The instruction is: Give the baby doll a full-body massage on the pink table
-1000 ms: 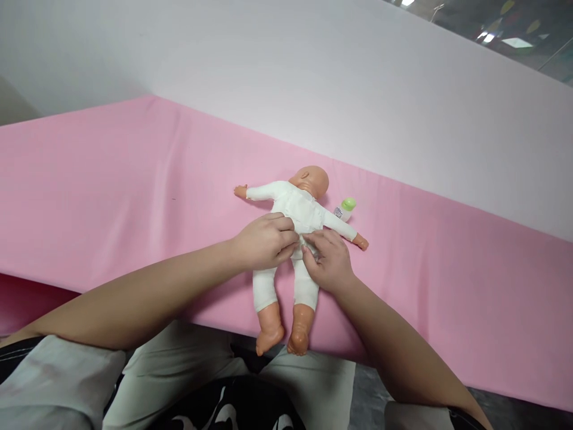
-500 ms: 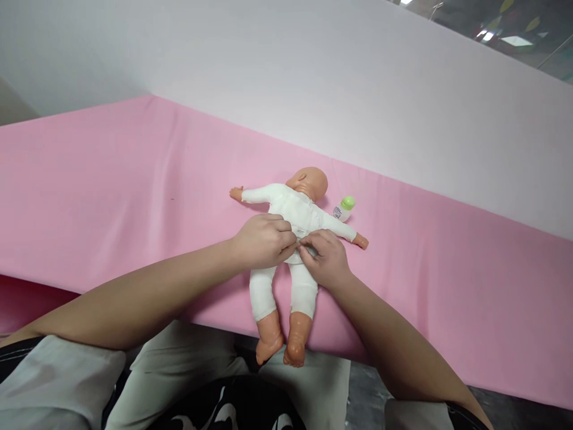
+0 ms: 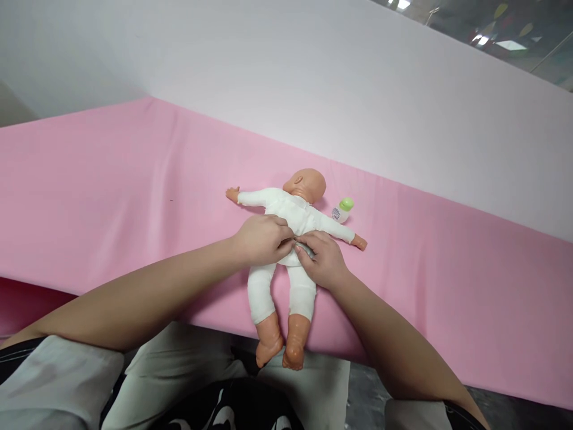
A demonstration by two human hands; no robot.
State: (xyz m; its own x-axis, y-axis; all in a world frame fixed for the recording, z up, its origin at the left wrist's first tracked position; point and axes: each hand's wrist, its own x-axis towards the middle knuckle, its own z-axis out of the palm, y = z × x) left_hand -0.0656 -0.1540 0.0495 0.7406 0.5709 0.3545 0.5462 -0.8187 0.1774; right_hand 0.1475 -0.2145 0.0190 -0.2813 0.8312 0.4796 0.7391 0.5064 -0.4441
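Observation:
A baby doll (image 3: 286, 206) with a white cloth body lies on the pink table cover, its head turned to the left and its feet over the front edge. My left hand (image 3: 264, 239) is closed at the doll's waist, thumb and fingers pinched on the white cloth. From the other side my right hand (image 3: 324, 257) pinches at the same waist line, its fingertips almost meeting those of my left. Exactly what lies between the fingertips is small and mostly hidden by them.
A small clear bottle (image 3: 342, 211) with a light green cap lies beyond the doll's right-side arm. The pink cover (image 3: 102, 191) spreads to both sides. Behind it rises a white wall (image 3: 313, 77). My legs (image 3: 179, 364) are under the front edge.
The doll has shifted very slightly left along with my hands. My fingers have moved a little at its waist, and both hands stay closed there. The view has tilted slightly.

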